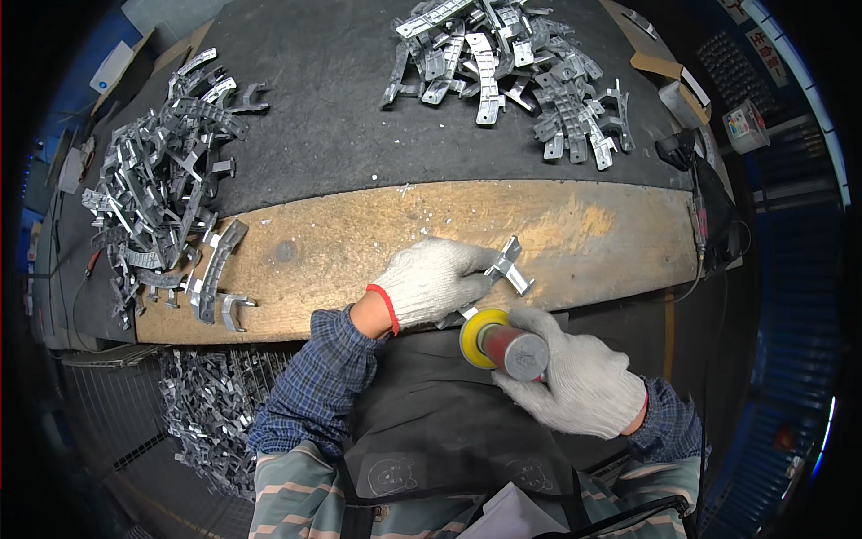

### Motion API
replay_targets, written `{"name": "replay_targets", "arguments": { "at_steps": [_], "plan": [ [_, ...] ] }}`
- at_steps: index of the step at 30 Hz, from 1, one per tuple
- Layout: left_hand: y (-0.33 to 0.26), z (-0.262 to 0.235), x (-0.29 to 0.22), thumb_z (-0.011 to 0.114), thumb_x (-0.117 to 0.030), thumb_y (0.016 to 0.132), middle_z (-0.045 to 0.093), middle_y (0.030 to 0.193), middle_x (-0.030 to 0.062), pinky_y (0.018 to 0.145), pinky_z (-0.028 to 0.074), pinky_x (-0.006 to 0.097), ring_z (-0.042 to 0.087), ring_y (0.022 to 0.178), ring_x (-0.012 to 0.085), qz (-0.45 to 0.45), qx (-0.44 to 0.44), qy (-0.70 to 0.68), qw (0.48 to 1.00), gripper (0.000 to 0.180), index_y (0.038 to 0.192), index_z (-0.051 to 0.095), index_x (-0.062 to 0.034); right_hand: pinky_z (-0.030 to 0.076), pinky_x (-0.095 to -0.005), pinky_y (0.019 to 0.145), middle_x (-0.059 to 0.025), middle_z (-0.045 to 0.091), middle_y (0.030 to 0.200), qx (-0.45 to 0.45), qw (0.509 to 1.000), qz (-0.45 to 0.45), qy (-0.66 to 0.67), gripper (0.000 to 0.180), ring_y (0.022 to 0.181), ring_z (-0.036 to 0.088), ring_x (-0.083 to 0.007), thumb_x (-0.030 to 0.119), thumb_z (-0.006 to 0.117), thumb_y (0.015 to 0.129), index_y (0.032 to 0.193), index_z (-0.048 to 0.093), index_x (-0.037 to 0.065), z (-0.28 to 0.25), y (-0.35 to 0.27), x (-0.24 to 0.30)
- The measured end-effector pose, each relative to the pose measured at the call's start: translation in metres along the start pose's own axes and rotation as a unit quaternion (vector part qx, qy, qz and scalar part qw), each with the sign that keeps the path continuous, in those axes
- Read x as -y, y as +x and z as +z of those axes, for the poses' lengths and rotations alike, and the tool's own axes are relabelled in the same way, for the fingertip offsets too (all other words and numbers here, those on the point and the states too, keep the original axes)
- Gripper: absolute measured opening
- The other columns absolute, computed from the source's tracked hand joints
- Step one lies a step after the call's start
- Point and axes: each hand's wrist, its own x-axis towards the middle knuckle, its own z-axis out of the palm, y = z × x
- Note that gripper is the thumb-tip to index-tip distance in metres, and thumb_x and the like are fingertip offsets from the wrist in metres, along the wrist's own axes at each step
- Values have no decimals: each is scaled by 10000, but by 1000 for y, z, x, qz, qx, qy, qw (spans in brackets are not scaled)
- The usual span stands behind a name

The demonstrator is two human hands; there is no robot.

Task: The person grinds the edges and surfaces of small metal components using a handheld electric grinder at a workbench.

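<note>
A metal bracket (510, 269) is held over the near edge of a wooden board (341, 260), right of centre along it. Its far end, with a forked crosspiece, is pointed away from the body and to the right. Its long axis appears to be laid on a diagonal, from that end back toward the near left, though the middle is hidden by the glove.

The bracket is grasped by the left hand (435, 280), white-gloved and red-cuffed, its back turned upward and its fingers reaching rightward; the left forearm is slanted in from the lower left.

A red power tool (516, 350) with a yellow disc (479, 334) is gripped in the right hand (584, 377), also gloved. The thumb side is laid along the tool's far side and the other fingers are curled beneath; the forearm is angled in from the lower right. The disc is brought close beside the bracket's near part, but whether the two are touching cannot be told.

Similar brackets are heaped at the left (157, 189) and on the far part of a black mat (305, 108). More are piled in a wire basket (135, 458) below the board.
</note>
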Motion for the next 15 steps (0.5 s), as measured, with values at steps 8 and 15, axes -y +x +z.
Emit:
{"name": "replay_targets", "arguments": {
  "at_steps": [8,15],
  "plan": [
    [-2,-4,-10,713,-295,1053,736,743,99,664,574,362,716,611,178,-15,-14,25,999,394,1384,789,-96,674,-507,794,-265,807,1019,-80,992,95,33,724,918,819,-451,413,809,1005,1538,507,26,15,-33,-34],
    [3,-1,-27,698,-289,1005,805,926,138,773,622,424,806,824,281,-38,11,185,982,458,1435,733,-135,557,-313,590,-55,719,883,-360,844,118,380,344,649,656,-124,257,713,1107,1359,660,29,-1,8,-111]
  ]
}}
